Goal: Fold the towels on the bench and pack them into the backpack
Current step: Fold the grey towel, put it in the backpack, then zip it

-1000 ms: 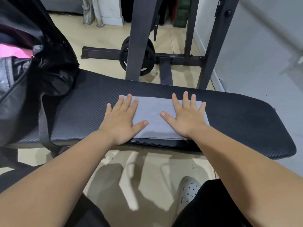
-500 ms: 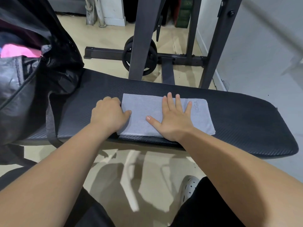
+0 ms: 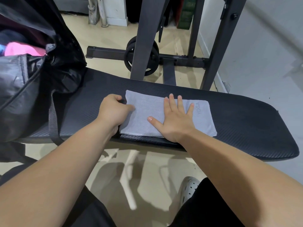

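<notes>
A folded grey towel [image 3: 147, 112] marked YOGA lies flat on the black padded bench [image 3: 237, 120]. My left hand [image 3: 113, 110] is curled at the towel's left edge, thumb on top and fingers tucked at or under the edge. Flat on the towel's middle lies my right hand [image 3: 175, 118], palm down with fingers spread. The black backpack [image 3: 32, 89] stands open on the bench's left end, with pink fabric [image 3: 21, 49] showing inside.
A dark steel rack [image 3: 147, 38] with a weight plate [image 3: 141, 58] stands behind the bench. A backpack strap [image 3: 54, 122] hangs over the bench's near edge. Below are beige floor, my dark shorts and a grey clog [image 3: 188, 189].
My left hand slid off the towel to its left edge and curled closed there. My right hand moved left onto the towel's middle, uncovering the YOGA print.
</notes>
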A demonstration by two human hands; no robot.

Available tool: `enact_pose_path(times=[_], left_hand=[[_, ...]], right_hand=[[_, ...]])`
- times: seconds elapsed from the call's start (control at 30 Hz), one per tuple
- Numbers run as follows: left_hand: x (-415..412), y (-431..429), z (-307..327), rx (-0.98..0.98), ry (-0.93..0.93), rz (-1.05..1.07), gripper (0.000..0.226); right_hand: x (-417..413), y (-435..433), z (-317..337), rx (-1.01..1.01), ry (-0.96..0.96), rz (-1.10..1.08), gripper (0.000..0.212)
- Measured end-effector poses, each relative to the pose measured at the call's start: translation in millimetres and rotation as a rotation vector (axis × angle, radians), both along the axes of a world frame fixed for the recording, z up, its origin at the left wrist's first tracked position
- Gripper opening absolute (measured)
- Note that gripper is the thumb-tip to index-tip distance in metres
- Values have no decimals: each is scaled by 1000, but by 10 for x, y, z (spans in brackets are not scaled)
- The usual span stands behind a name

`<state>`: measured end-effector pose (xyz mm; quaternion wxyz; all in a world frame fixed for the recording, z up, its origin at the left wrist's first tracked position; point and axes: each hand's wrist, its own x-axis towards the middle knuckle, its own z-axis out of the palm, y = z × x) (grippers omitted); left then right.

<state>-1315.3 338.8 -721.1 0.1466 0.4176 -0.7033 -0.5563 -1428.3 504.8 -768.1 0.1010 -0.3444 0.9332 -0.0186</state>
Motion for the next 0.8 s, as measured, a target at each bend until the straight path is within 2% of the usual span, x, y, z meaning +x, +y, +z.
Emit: enact_pose_path(times=[0.03, 0.13, 0.37, 0.47, 0.57, 0.7, 0.8], left_hand=[[12, -1, 8, 103, 18, 14, 31], [7, -49, -23, 283, 55, -24, 10], [-34, 61, 155, 253, 173, -62, 24], [-88, 61, 315, 227, 216, -70, 25], [-226, 179, 531, 181, 236, -109, 24], [-578, 577, 707, 86, 252, -234, 23], [-879, 976, 659, 8, 219, -319, 24]], right_hand=[[1, -3, -3, 5, 1, 0, 108], [4, -13, -2, 14, 2, -2, 107], [-13, 10, 49, -47, -80, -4, 102], [-107, 93, 238, -275, -168, -43, 91], [-276, 343, 439, -550, -146, -137, 79], [-558, 745, 518, -800, -125, -345, 58], [-736, 968, 475, -988, -272, -539, 46]])
